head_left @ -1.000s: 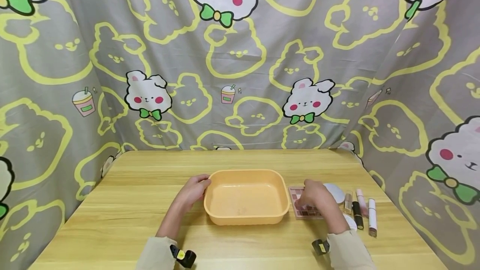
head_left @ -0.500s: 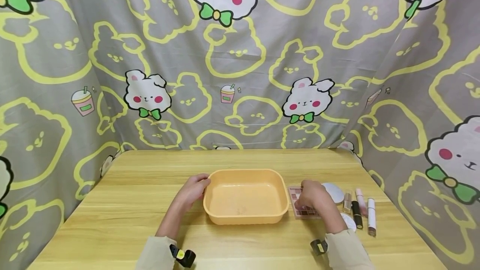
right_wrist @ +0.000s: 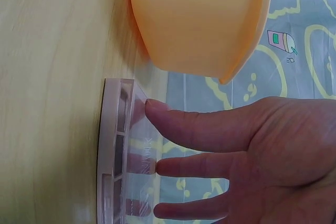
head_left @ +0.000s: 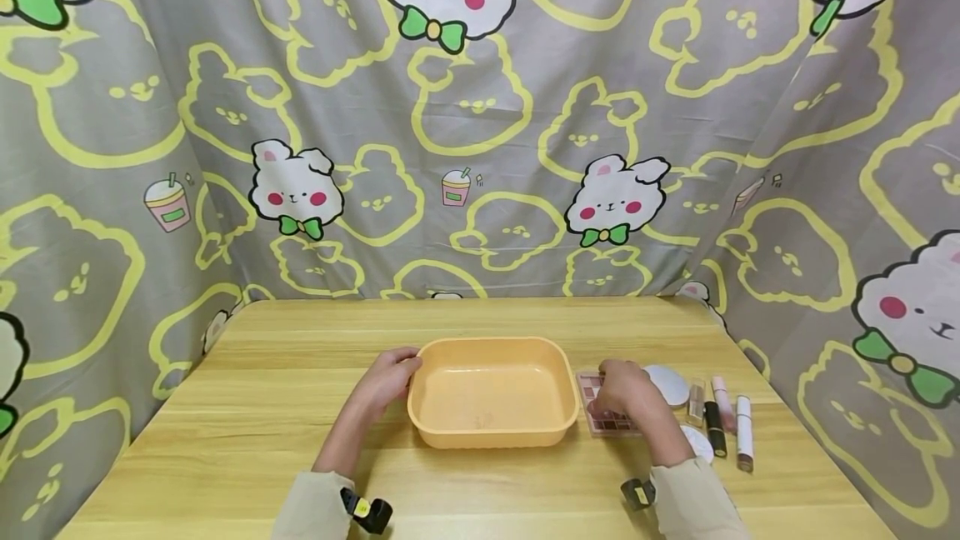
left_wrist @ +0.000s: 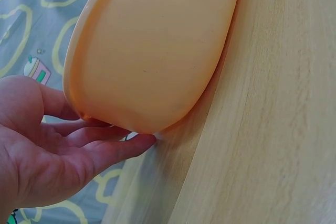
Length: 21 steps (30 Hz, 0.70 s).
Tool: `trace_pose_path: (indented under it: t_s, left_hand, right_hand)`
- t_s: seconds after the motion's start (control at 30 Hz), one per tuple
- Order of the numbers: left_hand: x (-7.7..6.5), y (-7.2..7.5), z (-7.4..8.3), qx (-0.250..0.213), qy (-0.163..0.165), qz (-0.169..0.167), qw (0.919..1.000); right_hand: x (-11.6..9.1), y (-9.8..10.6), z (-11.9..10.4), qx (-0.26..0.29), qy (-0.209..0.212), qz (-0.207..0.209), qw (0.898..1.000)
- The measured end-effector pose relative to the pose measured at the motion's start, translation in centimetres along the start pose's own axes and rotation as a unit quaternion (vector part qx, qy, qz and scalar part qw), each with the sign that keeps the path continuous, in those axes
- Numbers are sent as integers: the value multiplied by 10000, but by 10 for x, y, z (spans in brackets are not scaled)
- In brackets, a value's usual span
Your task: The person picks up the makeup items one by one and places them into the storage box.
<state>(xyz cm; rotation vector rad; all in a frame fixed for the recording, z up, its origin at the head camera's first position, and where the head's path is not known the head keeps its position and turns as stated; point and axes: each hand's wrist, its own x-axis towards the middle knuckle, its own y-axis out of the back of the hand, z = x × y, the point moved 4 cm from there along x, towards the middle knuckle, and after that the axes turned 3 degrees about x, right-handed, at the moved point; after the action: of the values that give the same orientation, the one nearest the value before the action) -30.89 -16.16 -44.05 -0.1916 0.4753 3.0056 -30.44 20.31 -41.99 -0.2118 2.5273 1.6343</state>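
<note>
A yellow-orange plastic tub (head_left: 491, 394) stands in the middle of the wooden table. At its left end my left hand (head_left: 385, 377) holds it, with the thumb at the rim and the fingers along the outer wall, as the left wrist view shows; the far part of the thumb is hidden. Just right of the tub lies a pink eyeshadow palette (head_left: 617, 424) with a clear lid. My right hand (head_left: 626, 390) is over it, fingers nearly straight, with the thumb (right_wrist: 189, 127) and fingertips touching the lid in the right wrist view.
Right of the palette lie two round compacts, one behind (head_left: 667, 386) and one in front (head_left: 698, 445). Beside them are several tubes: a clear-and-beige one (head_left: 696, 402), a pink one (head_left: 722, 402), a black one (head_left: 715, 430) and a white one (head_left: 743, 427). A patterned curtain (head_left: 480, 132) surrounds the table.
</note>
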Motion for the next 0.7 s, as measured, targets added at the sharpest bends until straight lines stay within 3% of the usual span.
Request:
trace_pose_path:
  t_s: [0.2,0.7]
  left_hand:
    - [0,-1,0,-15,-8,-14,10000]
    - [1,-1,-1,29,10,-35,10000]
  right_hand:
    - [1,-1,-2,-21,34,22,10000]
    - [3,0,2,-44,-429,-36,9991]
